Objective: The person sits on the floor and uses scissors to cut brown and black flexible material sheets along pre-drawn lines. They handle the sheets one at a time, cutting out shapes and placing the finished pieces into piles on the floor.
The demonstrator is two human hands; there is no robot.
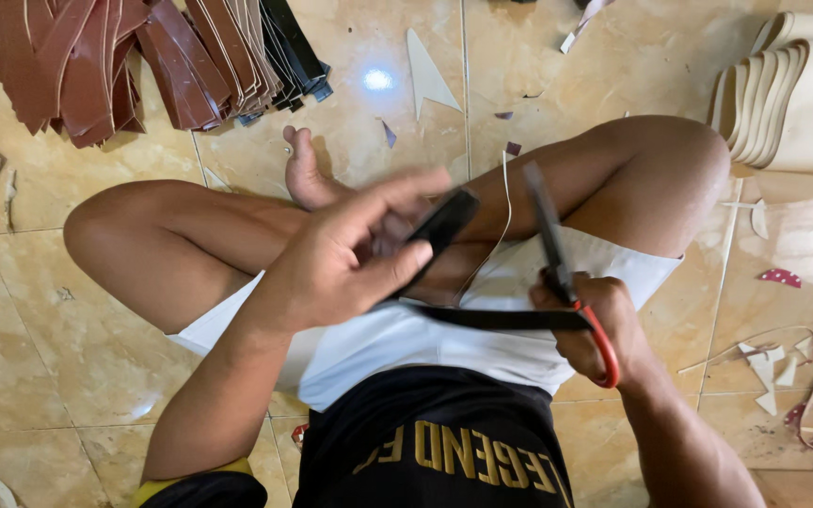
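Left hand [345, 259]: pinching the black strap [444, 226] above the lap.
Right hand [595, 329]: fist around the red-handled scissors [557, 254].
Tip: keep the strap taut, blades square.

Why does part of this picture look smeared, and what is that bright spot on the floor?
In the head view, the left hand and the black strap it grips are motion-blurred, as are the scissors in the right hand; the brown strips stay fairly sharp. The white spot is glare from a light mirrored in the glossy floor tile.
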